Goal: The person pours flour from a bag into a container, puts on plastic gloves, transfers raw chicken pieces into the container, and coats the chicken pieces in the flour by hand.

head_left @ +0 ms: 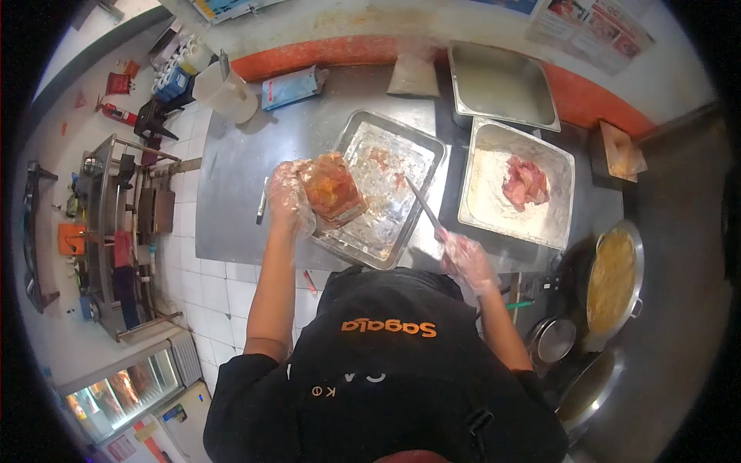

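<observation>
My left hand, in a clear plastic glove smeared with flour, is closed around the side of a see-through container. Reddish-orange, wet-looking contents show in the container, which is tilted over the left side of a metal tray. A long knife is gripped in my gloved right hand, its blade angled up and left over the tray. Floury residue and small reddish scraps cover the tray's bottom. Right of it, a deep metal pan holds white flour with raw pink meat on top.
Behind the flour pan stands another deep metal pan. A blue packet, a white bucket and a bag of pale powder line the back. At the right, a large pan holds yellowish bubbling liquid, near several pots.
</observation>
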